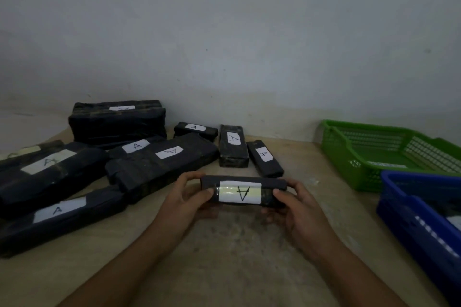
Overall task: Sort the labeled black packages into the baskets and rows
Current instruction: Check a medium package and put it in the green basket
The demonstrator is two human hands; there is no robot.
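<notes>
1. Head view: both forearms come in from the lower edge and meet over the middle of the worktop (224, 252).
2. The left hand (187, 200) grasps the left end of a small black package (272, 183). Its thumb lies on the near face and its fingers curl over the far edge.
3. The right hand (298, 209) grasps the right end in the same way.
4. The package is held level between the hands. Its white label (240, 194) shows an "A" upside down to the camera.
5. Large black packages (159, 164) marked "A" lie at the left. Three smaller ones (233, 147) lie just behind the held package.
6. A green basket (334, 147) stands at the far right, and a blue basket (409, 227) stands just in front of it.
</notes>
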